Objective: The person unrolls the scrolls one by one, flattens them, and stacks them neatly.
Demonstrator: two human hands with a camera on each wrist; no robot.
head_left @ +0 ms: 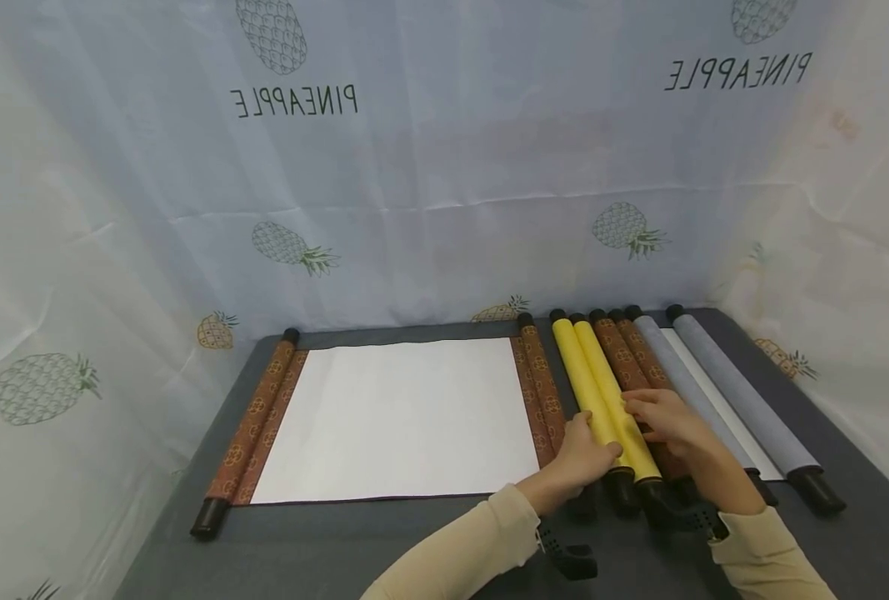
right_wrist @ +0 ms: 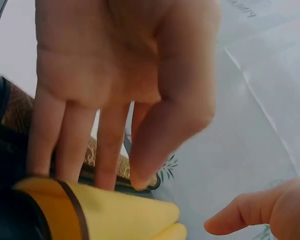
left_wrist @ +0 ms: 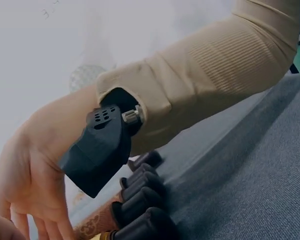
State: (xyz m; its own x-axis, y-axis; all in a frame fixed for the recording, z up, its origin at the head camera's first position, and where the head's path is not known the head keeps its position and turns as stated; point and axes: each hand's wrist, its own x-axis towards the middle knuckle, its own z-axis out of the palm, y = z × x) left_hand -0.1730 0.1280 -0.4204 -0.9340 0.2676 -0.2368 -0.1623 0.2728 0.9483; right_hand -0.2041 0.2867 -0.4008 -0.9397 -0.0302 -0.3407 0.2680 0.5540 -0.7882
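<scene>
Two yellow rolls (head_left: pixel 600 392) of a hanging scroll lie side by side, their dark knobs facing me. My left hand (head_left: pixel 575 454) is at the near end of the left roll. In the right wrist view, that hand's fairly straight fingers (right_wrist: pixel 72 135) reach down beside the yellow roll (right_wrist: pixel 115 205). Beside the right yellow roll is my right hand (head_left: pixel 665 421), fingers loosely bent near its top. Its thumb (right_wrist: pixel 252 207) stands away from the roll in the right wrist view. Whether its fingertips touch the roll is hard to tell.
A brown-patterned scroll (head_left: pixel 252 425) lies spread at left, its white sheet (head_left: pixel 407 417) showing. Right of the yellow rolls are brown rolls (head_left: pixel 624 358), then a grey scroll (head_left: pixel 744 396) partly unrolled. A dark cloth (head_left: pixel 324 550) covers the table; a pineapple-print curtain (head_left: pixel 451 167) hangs behind.
</scene>
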